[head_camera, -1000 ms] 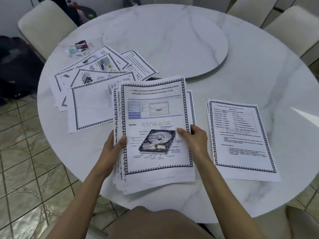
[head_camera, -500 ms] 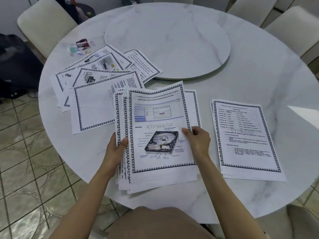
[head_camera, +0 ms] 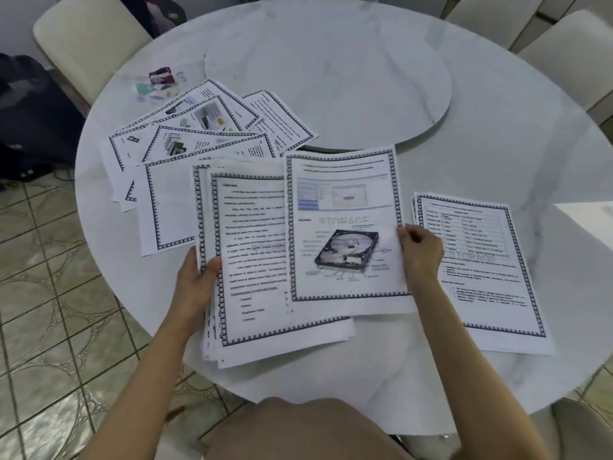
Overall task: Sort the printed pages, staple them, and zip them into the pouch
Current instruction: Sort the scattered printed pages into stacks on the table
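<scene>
Head cam: right hand (head_camera: 419,252) pinches the top page (head_camera: 345,200), left hand (head_camera: 194,280) grips the stack (head_camera: 258,327). Floppy stuff, I'd grab edges.

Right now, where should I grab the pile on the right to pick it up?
Probably the near right corner, coming from the right. The pile lies flat on the table, so lift that free corner and pinch it; the right hand and drive page crowd its left edge.

Round white marble table (head_camera: 514,154) in a tiled room

A raised round turntable (head_camera: 331,61) sits on its far half; cream padded chairs (head_camera: 89,38) stand around it, patterned beige floor tiles (head_camera: 49,310) spread on the left, and a dark bag (head_camera: 30,111) lies there by the pale wall (head_camera: 16,21).
</scene>
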A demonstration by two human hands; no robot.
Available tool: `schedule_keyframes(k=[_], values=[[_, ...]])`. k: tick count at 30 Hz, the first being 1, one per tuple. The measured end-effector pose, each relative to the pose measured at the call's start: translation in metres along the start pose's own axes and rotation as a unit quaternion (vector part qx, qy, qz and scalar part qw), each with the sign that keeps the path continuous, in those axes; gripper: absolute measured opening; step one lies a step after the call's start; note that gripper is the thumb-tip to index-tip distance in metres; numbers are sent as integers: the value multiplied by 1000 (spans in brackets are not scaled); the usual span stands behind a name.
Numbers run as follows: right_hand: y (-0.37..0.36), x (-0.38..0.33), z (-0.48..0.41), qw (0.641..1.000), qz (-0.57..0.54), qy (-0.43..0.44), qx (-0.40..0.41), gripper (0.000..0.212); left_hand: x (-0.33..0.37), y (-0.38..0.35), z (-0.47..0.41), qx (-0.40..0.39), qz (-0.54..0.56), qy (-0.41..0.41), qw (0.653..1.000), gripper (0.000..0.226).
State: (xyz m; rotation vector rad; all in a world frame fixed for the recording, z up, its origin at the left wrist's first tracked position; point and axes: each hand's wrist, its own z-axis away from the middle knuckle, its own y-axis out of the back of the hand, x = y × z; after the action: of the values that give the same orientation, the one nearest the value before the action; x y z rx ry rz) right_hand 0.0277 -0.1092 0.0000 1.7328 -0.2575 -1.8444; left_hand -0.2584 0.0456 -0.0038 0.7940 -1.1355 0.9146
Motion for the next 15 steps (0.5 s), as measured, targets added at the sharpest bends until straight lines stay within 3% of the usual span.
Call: schedule_keyframes(k=[7,15], values=[[5,8,-21,999,30,-35,5,28,24,42,-8,68,18,-42,997,25],[-2,17,-17,998,65,-23,-6,28,32,52,-11,78,37,-48,995,23]])
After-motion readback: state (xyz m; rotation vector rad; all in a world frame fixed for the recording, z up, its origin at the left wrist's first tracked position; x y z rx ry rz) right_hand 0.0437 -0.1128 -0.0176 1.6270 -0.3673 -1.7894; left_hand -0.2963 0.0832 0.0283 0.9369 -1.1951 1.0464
